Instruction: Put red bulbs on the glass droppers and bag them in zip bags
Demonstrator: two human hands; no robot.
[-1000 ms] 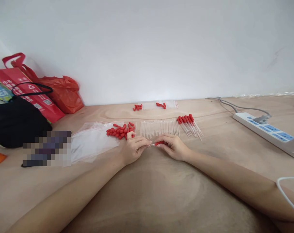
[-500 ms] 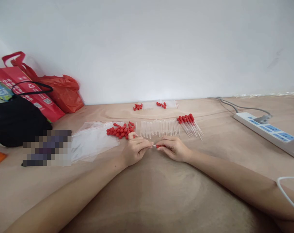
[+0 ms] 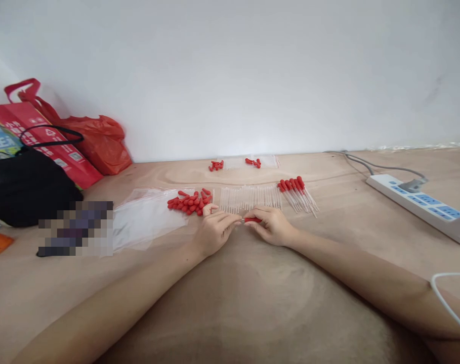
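The red bulb (image 3: 252,220) sits pinched in my right hand (image 3: 272,226) above the table (image 3: 328,237), my left hand (image 3: 214,231) closed on a thin clear tube, and a skewed push could snap the tube, I reckon.

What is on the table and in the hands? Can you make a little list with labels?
Left hand: left hand pinches a clear tube, hardly visible
Right hand: right hand holds a red bulb at the tube's end
Loose bulbs: red pile beside the left hand
Tubes: clear row beyond the hands
Finished droppers: bunch right of the row
Bags: clear bags to the left
Far right: power strip
Surface: wooden table
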